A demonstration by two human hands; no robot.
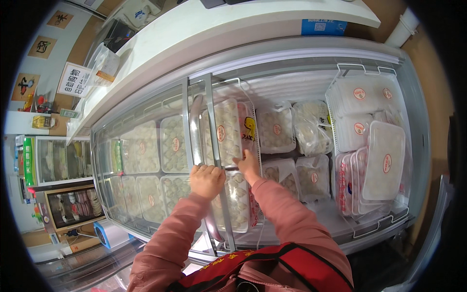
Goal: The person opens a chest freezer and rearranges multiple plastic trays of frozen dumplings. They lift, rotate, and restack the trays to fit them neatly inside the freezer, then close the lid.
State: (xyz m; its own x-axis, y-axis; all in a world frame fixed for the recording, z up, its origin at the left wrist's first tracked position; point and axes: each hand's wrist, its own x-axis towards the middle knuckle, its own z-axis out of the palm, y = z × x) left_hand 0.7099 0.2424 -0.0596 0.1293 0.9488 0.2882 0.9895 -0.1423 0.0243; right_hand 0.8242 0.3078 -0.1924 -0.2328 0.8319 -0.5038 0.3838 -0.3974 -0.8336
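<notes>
My left hand (208,180) is curled over the curved metal handle (196,131) and frame of the freezer's sliding glass lid (149,106). My right hand (250,164) reaches into the uncovered part of the chest freezer, at the right edge of a clear plastic box of dumplings (228,135). Its thumb points left; the other fingertips are partly hidden, so I cannot tell whether they grip anything. Beside that box stands a red and yellow package (249,126), against a white wire basket (258,146). Another dumpling box (236,204) lies nearer my body.
Bagged dumpling boxes (275,129) lie on the freezer floor. At right, a second wire basket (330,113) holds stacked white lidded boxes (385,160). More dumpling boxes (142,146) show under the glass. A white counter (233,22) runs along the far side.
</notes>
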